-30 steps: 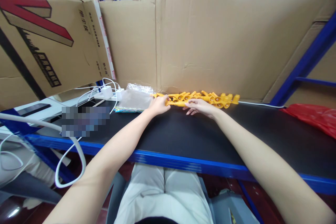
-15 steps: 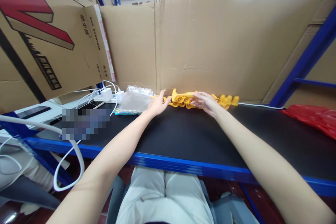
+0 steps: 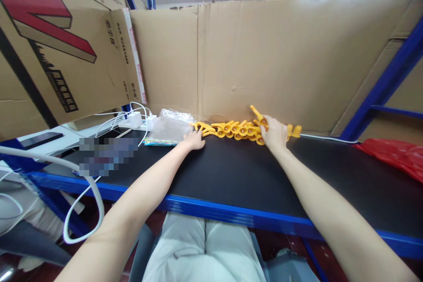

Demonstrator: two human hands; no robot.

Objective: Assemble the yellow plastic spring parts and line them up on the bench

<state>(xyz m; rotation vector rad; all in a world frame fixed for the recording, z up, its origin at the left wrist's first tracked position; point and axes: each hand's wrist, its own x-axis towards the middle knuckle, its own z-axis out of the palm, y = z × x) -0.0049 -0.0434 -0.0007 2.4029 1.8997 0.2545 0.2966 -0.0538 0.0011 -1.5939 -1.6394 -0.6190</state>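
Yellow horn-shaped plastic pieces (image 3: 236, 129), each with a round cup end and a slim stem, lie in a row at the back of the black tabletop. My right hand (image 3: 276, 134) is closed around one yellow horn-shaped piece (image 3: 256, 112) at the row's right part. That piece is tilted, its stem pointing up and left and its cup beside my fingers. At the left end, my left hand (image 3: 194, 140) rests by the stems with its fingers apart, holding nothing that I can see. Its fingertips are partly hard to make out against the pieces.
A clear plastic bag (image 3: 168, 128) lies left of the row, near white chargers (image 3: 135, 119) and cables. A red plastic bag (image 3: 391, 152) is at the far right. Cardboard (image 3: 280, 57) walls the back. The table has a blue front edge (image 3: 231, 211).
My right hand has moved slightly right and closed on a yellow piece, which now stands tilted. My left hand has drawn down and left. The piece lying along the top has left that spot.
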